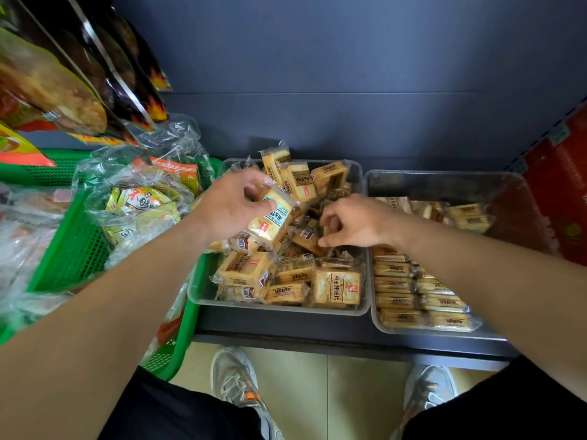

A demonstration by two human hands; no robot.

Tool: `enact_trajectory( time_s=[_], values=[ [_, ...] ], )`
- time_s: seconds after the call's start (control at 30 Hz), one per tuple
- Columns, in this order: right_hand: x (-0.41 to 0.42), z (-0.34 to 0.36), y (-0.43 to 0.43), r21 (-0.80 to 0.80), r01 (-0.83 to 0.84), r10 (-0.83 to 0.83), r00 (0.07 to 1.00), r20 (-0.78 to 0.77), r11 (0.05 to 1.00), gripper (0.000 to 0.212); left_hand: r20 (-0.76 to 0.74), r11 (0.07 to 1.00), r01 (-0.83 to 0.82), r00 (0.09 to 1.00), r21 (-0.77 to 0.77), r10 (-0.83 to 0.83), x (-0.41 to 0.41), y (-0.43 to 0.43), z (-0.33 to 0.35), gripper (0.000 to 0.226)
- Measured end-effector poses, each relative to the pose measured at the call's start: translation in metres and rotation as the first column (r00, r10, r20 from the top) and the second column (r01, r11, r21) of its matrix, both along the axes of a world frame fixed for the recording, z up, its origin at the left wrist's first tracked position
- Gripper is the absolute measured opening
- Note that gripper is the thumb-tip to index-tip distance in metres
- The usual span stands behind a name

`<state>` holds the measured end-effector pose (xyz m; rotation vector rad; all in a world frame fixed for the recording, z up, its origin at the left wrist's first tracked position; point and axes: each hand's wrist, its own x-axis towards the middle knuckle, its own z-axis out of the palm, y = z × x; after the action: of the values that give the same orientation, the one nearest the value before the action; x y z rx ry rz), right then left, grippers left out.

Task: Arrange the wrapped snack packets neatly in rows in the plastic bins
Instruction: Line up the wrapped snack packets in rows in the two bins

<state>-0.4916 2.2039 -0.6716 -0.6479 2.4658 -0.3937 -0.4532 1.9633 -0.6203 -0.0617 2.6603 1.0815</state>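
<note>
Two clear bins are in play. Landmark: the jumbled bin (pixel 279 308), heaped with tan wrapped packets lying at all angles. Just to its right stands the row bin (pixel 374 290); I cannot tell whether the rims touch. At the near end of the row bin the packets lie in two tidy columns. At its far end they lie loose.

Left hand (pixel 233 206): above the left-centre of the jumbled bin, fingers and thumb clamped on the held packet (pixel 273 221). The packet is tilted, label up.

Right hand (pixel 355 222): over the right side of the jumbled bin, fingers curled down into the heap, thumb tip against a barcode packet (pixel 305 237). I cannot tell whether it has a grip.

Handling (judgement):
- The packets look light; one hand carries one without strain.
- The film wrapper is glossy and slack at the crimped ends, so it is probably slippery and crinkly.
- The contents look like stiff baked slices and are likely brittle.
- Best hold is across the flat faces at mid-body, not by the end seams, with only a light squeeze.

Left of the jumbled bin is a green basket (pixel 73 249) of other bagged snacks, which looks outside this job.
</note>
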Motion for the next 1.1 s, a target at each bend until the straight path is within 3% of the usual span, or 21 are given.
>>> enact_trajectory(
  time_s=[0.1, 0.33, 0.53, 0.7, 0.87, 0.97, 1.1],
  values=[
    [-0.004, -0.009, -0.017, 0.035, -0.034, 0.035, 0.998, -0.049, 0.999, 0.055, 0.002, 1.000, -0.016, 1.000, 0.000, 0.016, -0.001, -0.005, -0.001, 0.048],
    [-0.010, -0.023, -0.045, 0.061, -0.002, -0.005, 0.992, 0.123, 0.998, 0.077, -0.006, 1.000, -0.017, 1.000, 0.005, 0.017, -0.001, -0.008, -0.003, 0.048],
    [-0.007, -0.022, -0.047, 0.115, 0.027, -0.032, 0.999, 0.040, 0.993, 0.032, 0.017, 1.000, -0.016, 1.000, 0.006, 0.016, -0.001, -0.005, -0.001, 0.047],
    [-0.011, 0.002, -0.022, -0.105, 0.163, -0.155, 0.984, 0.083, 0.981, 0.031, 0.044, 0.999, -0.020, 0.999, 0.044, 0.018, 0.000, 0.001, 0.004, 0.048],
    [0.002, 0.040, 0.026, -0.359, 0.426, -0.356, 0.902, 0.246, 0.831, 0.024, 0.011, 0.992, -0.068, 0.998, 0.110, 0.067, 0.000, 0.011, 0.015, 0.042],
    [0.020, 0.061, 0.059, -0.430, 0.523, -0.403, 0.849, 0.342, 0.736, 0.021, 0.012, 0.980, -0.090, 0.996, 0.176, 0.089, 0.005, 0.023, 0.027, 0.035],
    [0.051, 0.086, 0.095, -0.492, 0.615, -0.438, 0.787, 0.435, 0.616, 0.016, 0.052, 0.947, -0.088, 0.996, 0.307, 0.076, 0.016, 0.046, 0.044, 0.045]
  ],
)
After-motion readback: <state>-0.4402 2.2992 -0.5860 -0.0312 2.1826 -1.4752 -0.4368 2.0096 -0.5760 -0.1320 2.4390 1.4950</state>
